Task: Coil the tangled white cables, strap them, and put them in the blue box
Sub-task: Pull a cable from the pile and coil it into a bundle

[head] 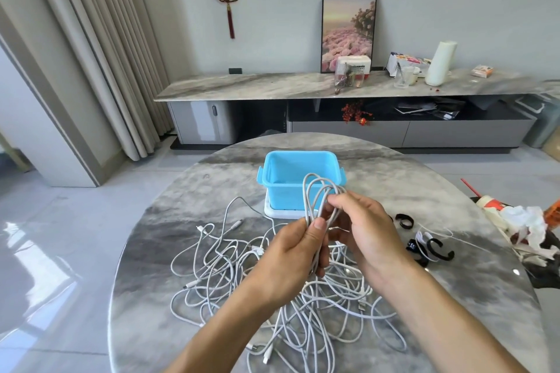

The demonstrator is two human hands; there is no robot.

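Both-hand grip (298,247) (360,227), cable coil (318,194) upright.

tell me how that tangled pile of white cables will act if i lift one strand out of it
Probably floppy: the tangled white cables lie in loose, sagging loops on the table. Strands cross each other many times, so lifting one would likely drag its neighbours along. The loops held by the left hand and right hand keep their curve, so it seems thin and light.
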